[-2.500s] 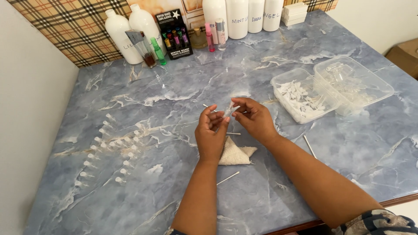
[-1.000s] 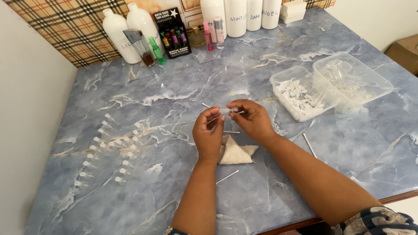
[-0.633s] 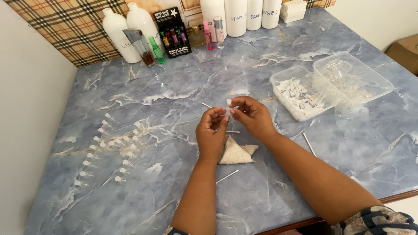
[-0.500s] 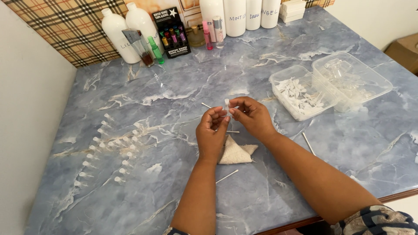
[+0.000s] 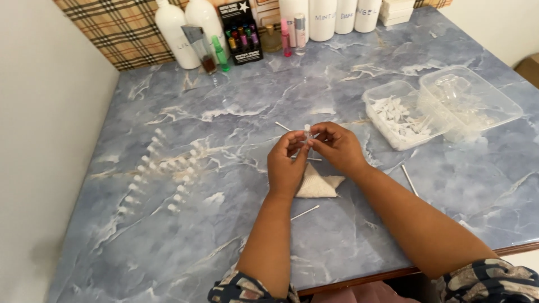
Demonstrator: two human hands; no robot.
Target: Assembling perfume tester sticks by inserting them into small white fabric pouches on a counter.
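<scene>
- Both my hands, left hand (image 5: 286,165) and right hand (image 5: 336,147), pinch a small clear vial (image 5: 307,133) above the tabletop (image 5: 236,112) middle.
- I'd best keep it upright, fingertips steady, over the white cloth (image 5: 317,185).

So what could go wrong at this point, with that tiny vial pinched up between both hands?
The small clear vial is held only by the fingertips of the left hand and right hand, so it could slip and roll across the marble table. A dropped elbow might also knock the thin stick lying below the forearm.
</scene>
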